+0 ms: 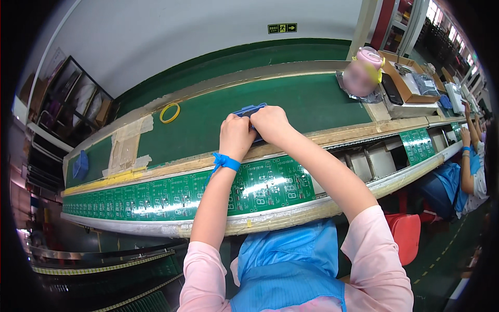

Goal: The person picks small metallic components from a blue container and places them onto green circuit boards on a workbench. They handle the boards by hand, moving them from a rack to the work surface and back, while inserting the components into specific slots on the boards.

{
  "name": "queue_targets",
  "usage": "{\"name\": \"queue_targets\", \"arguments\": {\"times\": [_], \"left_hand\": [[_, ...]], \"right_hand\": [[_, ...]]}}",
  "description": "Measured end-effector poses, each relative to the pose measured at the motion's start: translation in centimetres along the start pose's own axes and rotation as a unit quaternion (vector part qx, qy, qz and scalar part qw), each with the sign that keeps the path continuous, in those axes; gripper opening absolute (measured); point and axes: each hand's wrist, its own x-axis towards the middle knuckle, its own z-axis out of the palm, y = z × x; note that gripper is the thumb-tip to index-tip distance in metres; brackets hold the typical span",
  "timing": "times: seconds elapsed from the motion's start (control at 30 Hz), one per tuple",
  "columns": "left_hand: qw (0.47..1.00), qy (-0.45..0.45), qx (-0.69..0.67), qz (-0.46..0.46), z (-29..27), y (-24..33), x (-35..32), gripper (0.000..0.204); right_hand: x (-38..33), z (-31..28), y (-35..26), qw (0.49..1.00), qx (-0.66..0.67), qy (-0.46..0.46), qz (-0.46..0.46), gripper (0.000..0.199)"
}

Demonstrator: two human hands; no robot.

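Note:
My left hand (236, 136) and my right hand (271, 124) are side by side over the far side of the work line, fingers curled and almost touching. Behind and under them shows a small blue bin (248, 109) with something dark in it. Whatever is between my fingers is hidden by the backs of my hands. A blue band (226, 161) is tied round my left wrist. Below my forearms runs a row of green circuit boards (271, 183) with digit-shaped outlines, set along the rail at the table's near edge.
A yellow tape roll (169, 113) lies on the green tabletop (202, 109). Another blue bin (80, 165) stands at the far left. To the right are a pink cup (369, 56), an open cardboard box (410, 78) and a co-worker's arms (466, 135). A red chair (405, 236) stands below.

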Motion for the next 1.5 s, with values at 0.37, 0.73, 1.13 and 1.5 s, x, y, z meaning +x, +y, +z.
{"name": "queue_targets", "arguments": {"times": [0.37,0.73,1.13,1.5], "left_hand": [[0.998,0.021,-0.056,0.023,0.3,-0.4,-0.1,0.010],[0.992,0.054,-0.109,0.031,0.5,-0.9,-0.7,0.011],[0.994,0.055,-0.087,0.035,-2.0,0.8,-0.9,0.011],[0.935,-0.061,-0.350,0.016,-2.0,4.9,-5.2,0.015]], "right_hand": [[-0.1,0.2,-0.9,0.999,-0.030,0.007,0.016,0.006],[0.3,-0.3,-0.4,0.999,-0.006,-0.022,0.026,0.008],[-5.6,-1.6,4.1,0.876,0.469,0.108,0.025,0.012],[-12.6,-0.8,5.3,0.677,0.698,-0.107,0.205,0.018]]}}
